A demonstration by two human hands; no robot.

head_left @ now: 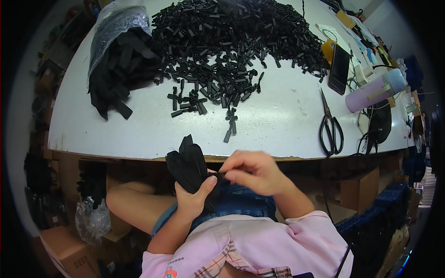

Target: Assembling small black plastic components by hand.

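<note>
1. See the white table (278, 116), bearing all the loose parts; could shed pieces over its near edge if bumped from below.
2. Note the heap of black pulls (232, 32), piled toward the far edge; could slide and scatter if reached into carelessly.
3. Find the plastic bag (118, 23) near the far left corner; could spill its loose black strips (125, 60) if tugged.
4. Holding a bundle of black strips (187, 167) in the left hand (197, 192), just off the near edge, left of its middle; could fan apart if gripped too loosely.
5. With the right hand (255, 173) just beside, fingertips drawn together (blurred, so cannot tell whether grasping anything); could fumble if rushed.
6. Mind the bottle (371, 95) near the right edge; could topple if its cables get pulled.
7. Watch the scissors (330, 134), handles at the near edge, toward the right corner; could fall if caught by an elbow.
8. Check the stray cluster of pulls (231, 125) toward the near edge; could be swept off.
9. Last, a small dark piece (221, 175) between the hands; could vanish against dark cloth if dropped.
</note>
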